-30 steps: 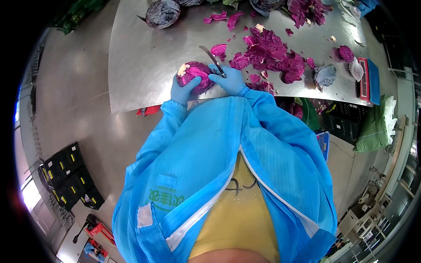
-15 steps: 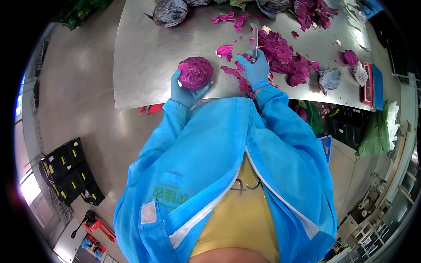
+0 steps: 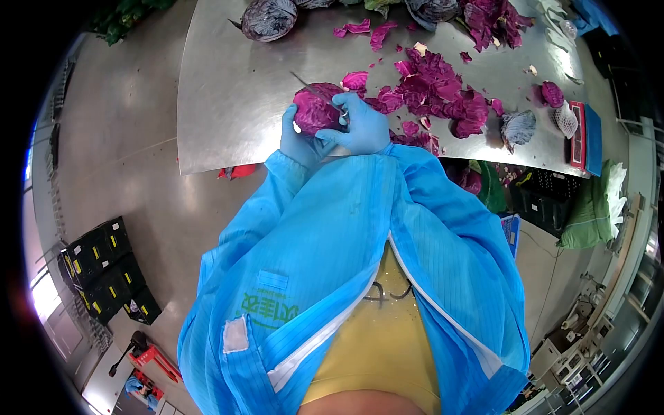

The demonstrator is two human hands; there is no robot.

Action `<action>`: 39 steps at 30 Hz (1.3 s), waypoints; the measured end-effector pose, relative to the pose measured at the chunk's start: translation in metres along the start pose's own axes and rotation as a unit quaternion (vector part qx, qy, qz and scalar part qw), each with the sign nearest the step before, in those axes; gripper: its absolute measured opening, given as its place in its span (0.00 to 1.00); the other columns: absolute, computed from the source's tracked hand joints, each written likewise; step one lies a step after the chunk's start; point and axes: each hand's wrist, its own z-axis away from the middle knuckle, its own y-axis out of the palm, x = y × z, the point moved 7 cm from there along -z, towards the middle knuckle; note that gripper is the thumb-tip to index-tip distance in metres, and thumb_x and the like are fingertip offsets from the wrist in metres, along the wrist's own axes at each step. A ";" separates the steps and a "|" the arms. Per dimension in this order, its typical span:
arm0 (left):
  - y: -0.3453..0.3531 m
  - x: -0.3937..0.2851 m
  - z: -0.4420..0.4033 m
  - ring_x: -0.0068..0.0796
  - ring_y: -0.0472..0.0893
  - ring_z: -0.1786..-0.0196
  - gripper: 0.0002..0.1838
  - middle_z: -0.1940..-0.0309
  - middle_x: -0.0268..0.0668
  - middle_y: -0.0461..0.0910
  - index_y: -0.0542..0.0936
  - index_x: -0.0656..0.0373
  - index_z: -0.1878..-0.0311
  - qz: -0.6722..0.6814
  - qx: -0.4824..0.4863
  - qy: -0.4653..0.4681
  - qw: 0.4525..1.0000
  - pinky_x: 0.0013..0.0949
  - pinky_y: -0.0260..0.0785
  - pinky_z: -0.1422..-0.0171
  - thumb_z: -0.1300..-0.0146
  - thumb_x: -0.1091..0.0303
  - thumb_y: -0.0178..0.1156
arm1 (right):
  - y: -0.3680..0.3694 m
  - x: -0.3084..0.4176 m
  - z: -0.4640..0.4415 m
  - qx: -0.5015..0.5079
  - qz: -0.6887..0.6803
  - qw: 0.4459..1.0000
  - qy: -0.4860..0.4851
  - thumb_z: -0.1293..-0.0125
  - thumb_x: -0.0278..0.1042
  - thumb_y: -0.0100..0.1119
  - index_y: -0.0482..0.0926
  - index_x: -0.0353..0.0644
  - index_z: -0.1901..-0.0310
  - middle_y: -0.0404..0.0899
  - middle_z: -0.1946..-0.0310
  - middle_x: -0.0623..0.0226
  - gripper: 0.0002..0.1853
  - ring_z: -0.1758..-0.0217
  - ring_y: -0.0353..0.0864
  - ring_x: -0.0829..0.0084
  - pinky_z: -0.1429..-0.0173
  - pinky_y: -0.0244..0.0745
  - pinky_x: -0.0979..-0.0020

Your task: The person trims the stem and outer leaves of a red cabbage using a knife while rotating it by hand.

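Both my hands wear blue gloves and meet at a round red cabbage (image 3: 315, 111) above the near edge of the metal table. My left hand (image 3: 299, 142) cups the cabbage from its left and underside. On its right side, my right hand (image 3: 364, 124) is closed around a knife (image 3: 308, 84), whose blade slants up and left across the top of the cabbage. The knife's handle is hidden in my fingers. Loose purple cabbage leaves (image 3: 432, 86) lie in a heap to the right of my right hand.
Dark unpeeled cabbages (image 3: 268, 19) line the far side of the metal table (image 3: 228, 104). A small purple cabbage piece (image 3: 551, 93), a white foam net (image 3: 566, 120) and a red-and-blue box (image 3: 586, 138) sit at the right. Black crates (image 3: 107, 270) stand on the floor at left.
My right hand has moved left with the knife, from above the leaf heap to the cabbage. The blade now lies over the cabbage instead of pointing up. My left hand still holds the cabbage.
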 end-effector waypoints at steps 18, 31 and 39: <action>-0.009 -0.001 -0.003 0.52 0.68 0.38 0.41 0.35 0.45 0.63 0.61 0.50 0.33 0.057 0.121 -0.097 0.986 0.51 0.73 0.45 0.46 0.37 0.50 | -0.019 -0.089 0.012 -0.118 -0.208 0.957 0.162 0.41 0.36 0.63 0.69 0.38 0.48 0.77 0.63 0.61 0.22 0.63 0.77 0.76 0.57 0.74 0.71; 0.005 -0.053 0.000 0.37 0.69 0.37 0.56 0.39 0.44 0.66 0.55 0.58 0.30 -0.609 -0.053 0.361 0.705 0.35 0.63 0.33 0.65 0.66 0.77 | -0.008 -0.073 0.005 -0.001 -0.163 0.974 0.158 0.35 0.55 0.52 0.68 0.49 0.39 0.81 0.60 0.53 0.27 0.62 0.82 0.57 0.56 0.76 0.62; 0.003 -0.050 0.007 0.40 0.71 0.40 0.57 0.41 0.45 0.65 0.55 0.56 0.30 -0.676 -0.081 0.429 0.593 0.36 0.65 0.35 0.66 0.65 0.76 | 0.008 -0.054 -0.003 0.054 -0.103 0.990 0.084 0.34 0.61 0.45 0.60 0.47 0.33 0.81 0.65 0.51 0.34 0.71 0.83 0.61 0.60 0.76 0.63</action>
